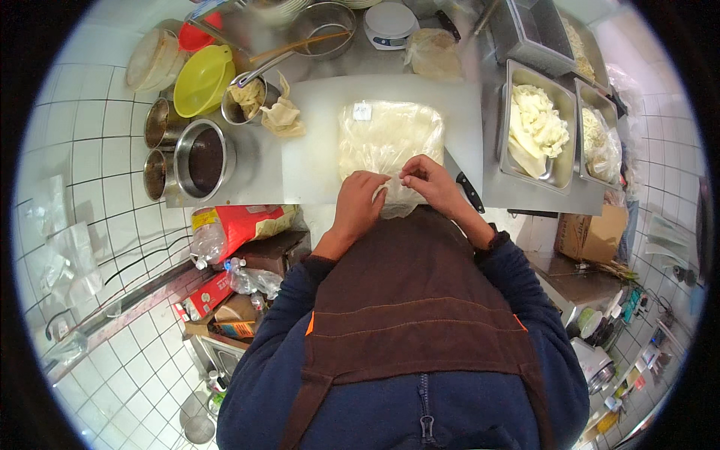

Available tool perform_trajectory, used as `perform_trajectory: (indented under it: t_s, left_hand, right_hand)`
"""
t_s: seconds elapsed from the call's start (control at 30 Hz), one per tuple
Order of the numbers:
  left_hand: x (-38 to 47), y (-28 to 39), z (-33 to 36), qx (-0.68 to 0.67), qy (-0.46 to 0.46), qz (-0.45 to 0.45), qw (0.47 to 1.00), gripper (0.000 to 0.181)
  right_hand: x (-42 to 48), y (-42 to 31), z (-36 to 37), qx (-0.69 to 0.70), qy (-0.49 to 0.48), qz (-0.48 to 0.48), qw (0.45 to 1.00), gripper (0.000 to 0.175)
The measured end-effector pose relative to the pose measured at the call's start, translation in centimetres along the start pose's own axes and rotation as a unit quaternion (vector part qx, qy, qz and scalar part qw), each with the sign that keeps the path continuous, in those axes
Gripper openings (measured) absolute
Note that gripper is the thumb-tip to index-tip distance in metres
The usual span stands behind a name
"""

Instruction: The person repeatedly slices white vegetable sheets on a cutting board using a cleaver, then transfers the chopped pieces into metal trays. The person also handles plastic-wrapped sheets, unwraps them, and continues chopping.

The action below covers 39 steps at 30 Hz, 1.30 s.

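A clear plastic bag (pixel 394 132) of pale, flattened contents lies on a white cutting board (pixel 312 163) before me. A small white label with writing is stuck near its far left corner. The bag's gathered end reaches towards my apron at the board's near edge. My left hand (pixel 361 197) rests at the left of that end, thumb apart from the fingers. Opposite it, my right hand (pixel 430 181) has thumb and fingertips bent close together over the plastic. Whether either hand pinches the film is too fine to see. A black-handled knife (pixel 470 192) lies just right of my right hand, its blade partly hidden.
Left stand a steel bowl of dark sauce (pixel 206 160), a yellow plastic basin (pixel 203 80) and a pot (pixel 245 98) beside a cloth (pixel 282 117). A strainer (pixel 323 34) and a kitchen scale (pixel 390 26) are behind. Right is a steel pan of pale leafy vegetable (pixel 537 126).
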<state>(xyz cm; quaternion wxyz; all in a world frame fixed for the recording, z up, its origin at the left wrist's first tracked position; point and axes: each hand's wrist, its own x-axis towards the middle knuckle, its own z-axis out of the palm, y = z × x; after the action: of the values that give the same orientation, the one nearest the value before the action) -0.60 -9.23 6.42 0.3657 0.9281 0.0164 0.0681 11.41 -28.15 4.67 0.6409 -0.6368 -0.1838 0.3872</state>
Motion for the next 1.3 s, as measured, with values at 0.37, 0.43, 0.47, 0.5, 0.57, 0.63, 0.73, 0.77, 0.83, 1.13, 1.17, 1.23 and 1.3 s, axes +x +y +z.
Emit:
perform_trajectory:
  t_s: [0.37, 0.43, 0.47, 0.5, 0.57, 0.63, 0.73, 0.77, 0.83, 1.13, 1.17, 1.23, 1.3]
  left_hand:
    - [-2.3, 0.6, 1.2, 0.071, 0.008, 0.013, 0.997, 0.034]
    - [-2.1, 0.6, 1.7, 0.104, -0.002, 0.031, 0.994, 0.032]
    - [-1.9, 0.4, 2.0, 0.115, -0.008, 0.036, 0.993, 0.030]
    - [-1.7, 0.3, 2.2, 0.124, -0.014, 0.040, 0.991, 0.028]
    - [-1.5, -0.2, 2.5, 0.104, -0.025, 0.044, 0.993, 0.023]
    - [-1.1, -0.7, 2.6, 0.080, -0.033, 0.049, 0.995, 0.019]
    - [-0.5, -1.5, 2.6, 0.040, -0.040, 0.058, 0.997, 0.014]
    - [-0.3, -1.8, 2.5, 0.028, -0.041, 0.064, 0.997, 0.014]
    - [0.1, -2.3, 2.4, 0.009, -0.046, 0.062, 0.997, 0.014]
    - [0.7, -4.7, 1.7, -0.112, -0.057, 0.005, 0.992, 0.016]
    - [0.7, -4.9, 1.8, -0.127, -0.062, 0.000, 0.990, 0.015]
    - [0.9, -5.4, 1.6, -0.145, -0.072, -0.004, 0.987, 0.016]
    - [1.0, -5.7, 1.4, -0.152, -0.085, -0.006, 0.985, 0.017]
  right_hand:
    - [-1.6, 2.2, 0.0, -0.331, -0.079, -0.127, 0.932, 0.027]
    - [-1.5, 2.4, 0.0, -0.345, -0.091, -0.136, 0.924, 0.027]
    - [-1.5, 2.5, -0.1, -0.355, -0.094, -0.130, 0.921, 0.027]
    - [-1.5, 2.5, -0.2, -0.361, -0.101, -0.126, 0.918, 0.027]
    - [-1.6, 2.4, -0.3, -0.368, -0.109, -0.124, 0.915, 0.028]
    - [-1.6, 2.4, -0.2, -0.374, -0.106, -0.110, 0.915, 0.028]
    - [-1.5, 2.3, 0.2, -0.366, -0.080, -0.085, 0.923, 0.029]
    - [-1.5, 2.3, 0.4, -0.364, -0.067, -0.065, 0.927, 0.029]
    - [-1.4, 2.2, 0.9, -0.344, -0.036, -0.055, 0.937, 0.027]
    - [-1.4, 0.5, 2.7, -0.432, 0.045, -0.043, 0.900, 0.013]
    - [-1.3, 0.4, 2.9, -0.438, 0.050, -0.034, 0.897, 0.012]
    - [-1.1, 0.1, 3.3, -0.465, 0.060, -0.053, 0.882, 0.012]
    - [-0.9, -0.1, 3.8, -0.478, 0.080, -0.063, 0.873, 0.012]
